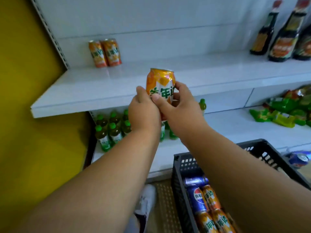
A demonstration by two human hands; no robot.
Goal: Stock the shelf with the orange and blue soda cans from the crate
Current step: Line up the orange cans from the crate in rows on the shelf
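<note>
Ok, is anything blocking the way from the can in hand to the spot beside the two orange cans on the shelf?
Nothing visible. Both hands hold the orange can before the shelf; the board beside the two shelved cans is bare.

Orange soda can (160,84): upright, frame center, in front of the white shelf (104,88) edge. Silver top rim, white band w/ green characters. Lower half covered by the hands holding it.

Two orange cans (105,52): upright, touching side by side, upper left of frame at the shelf's back-left; same label.

Dark plastic crate (183,167): lower right of frame, slotted walls. Inside: blue soda cans (198,197) and more orange cans (212,216), lying on their sides, packed close together. Rest of crate contents hidden by a forearm.
</note>
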